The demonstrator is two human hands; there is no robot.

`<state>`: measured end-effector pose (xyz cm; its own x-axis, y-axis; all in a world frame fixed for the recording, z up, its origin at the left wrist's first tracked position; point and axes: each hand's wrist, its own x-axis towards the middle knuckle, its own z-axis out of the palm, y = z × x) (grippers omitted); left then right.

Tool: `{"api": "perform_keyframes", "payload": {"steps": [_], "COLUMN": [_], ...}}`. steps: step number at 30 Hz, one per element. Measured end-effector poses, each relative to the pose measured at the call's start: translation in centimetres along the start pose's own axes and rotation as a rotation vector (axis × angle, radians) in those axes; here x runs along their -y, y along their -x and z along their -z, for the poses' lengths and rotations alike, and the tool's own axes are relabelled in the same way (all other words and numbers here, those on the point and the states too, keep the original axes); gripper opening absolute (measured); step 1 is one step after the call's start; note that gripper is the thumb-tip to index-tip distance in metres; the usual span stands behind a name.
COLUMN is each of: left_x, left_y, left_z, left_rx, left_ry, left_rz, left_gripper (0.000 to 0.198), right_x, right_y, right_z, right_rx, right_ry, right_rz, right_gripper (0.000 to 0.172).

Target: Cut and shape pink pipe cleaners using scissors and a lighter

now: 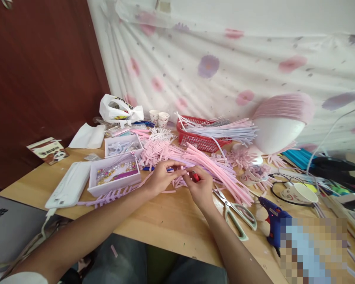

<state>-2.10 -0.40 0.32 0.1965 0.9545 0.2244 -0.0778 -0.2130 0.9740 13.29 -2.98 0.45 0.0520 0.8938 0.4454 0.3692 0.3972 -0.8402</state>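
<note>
My left hand (162, 176) and my right hand (200, 187) meet above the middle of the table, fingertips almost touching. The left thumb and fingers are pinched around a small pink piece (182, 169), apparently a bit of pipe cleaner. Tucked in my right hand is a red tool (195, 176); the fingers hide most of it, so its kind is unclear. Just behind the hands lies a thick bundle of pink pipe cleaners (219, 169), with a heap of short, bent pink ones (156, 152) to its left. Scissors (235, 213) with pale green handles lie beside my right wrist.
On the left are a white box of beads and gems (94, 185) and a white power bank (67, 184) with a cable. A red basket (192, 139) holds more pipe cleaners. On the right stand a foam head (279, 132), a blue glue gun (273, 221) and a paper cup (300, 193).
</note>
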Motion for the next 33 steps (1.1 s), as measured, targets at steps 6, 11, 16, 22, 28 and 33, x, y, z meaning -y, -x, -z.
{"api": "perform_keyframes", "payload": {"steps": [6, 11, 16, 22, 28, 33], "left_x": [-0.1, -0.1, 0.2, -0.1, 0.0, 0.8], "left_y": [-0.1, -0.2, 0.5, 0.8, 0.3, -0.2], "left_z": [-0.3, -0.2, -0.1, -0.4, -0.3, 0.2], "left_rx": [0.018, -0.021, 0.024, -0.029, -0.087, -0.126], "left_ry": [0.007, -0.098, -0.254, -0.253, -0.169, -0.097], "left_rz": [-0.033, -0.088, -0.212, -0.142, -0.132, -0.118], "left_gripper": [0.020, 0.024, 0.021, 0.031, 0.018, 0.021], "right_x": [0.0, -0.1, -0.2, -0.5, -0.8, -0.7], "right_y": [0.0, -0.2, -0.5, -0.6, -0.7, -0.6], "right_z": [-0.6, 0.4, 0.5, 0.2, -0.1, -0.1], "right_rx": [-0.024, -0.011, 0.017, -0.122, -0.154, -0.143], "right_ry": [-0.344, -0.287, -0.225, -0.319, -0.554, -0.514], "right_rz": [-0.223, -0.179, -0.149, -0.245, -0.365, -0.409], "right_gripper": [0.020, 0.021, 0.021, 0.028, 0.033, 0.040]}}
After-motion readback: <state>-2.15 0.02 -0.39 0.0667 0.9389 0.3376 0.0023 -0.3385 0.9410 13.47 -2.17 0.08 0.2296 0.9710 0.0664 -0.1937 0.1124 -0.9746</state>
